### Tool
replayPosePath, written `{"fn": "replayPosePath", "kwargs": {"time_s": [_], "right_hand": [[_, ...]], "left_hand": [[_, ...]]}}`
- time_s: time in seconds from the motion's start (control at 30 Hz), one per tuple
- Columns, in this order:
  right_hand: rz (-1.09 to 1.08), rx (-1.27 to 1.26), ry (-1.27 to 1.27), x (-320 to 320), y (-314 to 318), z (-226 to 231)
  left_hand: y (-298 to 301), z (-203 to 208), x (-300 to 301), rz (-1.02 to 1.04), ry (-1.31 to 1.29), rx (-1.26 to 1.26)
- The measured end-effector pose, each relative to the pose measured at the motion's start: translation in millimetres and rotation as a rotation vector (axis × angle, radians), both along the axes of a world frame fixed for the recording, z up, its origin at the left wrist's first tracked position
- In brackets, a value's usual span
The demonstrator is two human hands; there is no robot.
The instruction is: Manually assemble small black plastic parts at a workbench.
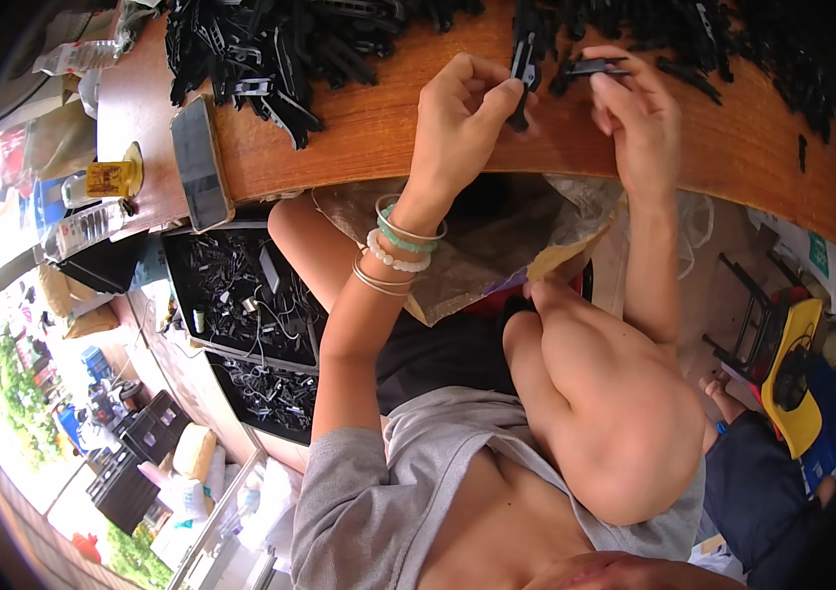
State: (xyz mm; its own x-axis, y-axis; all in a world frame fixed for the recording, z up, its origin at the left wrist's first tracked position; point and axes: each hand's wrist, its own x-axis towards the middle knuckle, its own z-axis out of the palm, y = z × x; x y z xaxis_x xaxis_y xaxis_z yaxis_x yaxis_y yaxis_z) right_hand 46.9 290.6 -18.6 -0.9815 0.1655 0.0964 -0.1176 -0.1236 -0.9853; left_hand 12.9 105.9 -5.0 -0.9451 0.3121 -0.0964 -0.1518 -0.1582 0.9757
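Over the front edge of a brown wooden table [369, 123], my left hand [467, 113] pinches a long black plastic part [526, 69] between thumb and fingers, the part standing nearly upright in the picture. Bracelets circle that wrist. To its right, my right hand [639, 118] grips a smaller dark strip-shaped piece [597, 67] between thumb and fingertips. The two pieces are a short way apart. Beyond my hands lies a heap of similar black plastic parts [251, 59] at the left, with another pile [703, 39] at the right.
A smartphone [201, 162] lies at the table's left edge beside a yellow-labelled container [113, 179]. Trays of black parts [236, 285] stand below at the left. A plastic sheet [467, 265] hangs under the table edge. A yellow-and-black stool [791, 364] and another person's dark clothing [757, 492] are at the right.
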Motion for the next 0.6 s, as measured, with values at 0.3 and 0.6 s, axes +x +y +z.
{"fn": "replayPosePath", "kwargs": {"time_s": [0.3,0.6], "right_hand": [[0.302,-0.598,-0.096,12,-11,15],[0.006,0.324,0.148,33,-37,31]], "left_hand": [[-10,11,1,-0.123,-0.148,-0.084],[-19,36,24,-0.235,0.016,-0.219]]}}
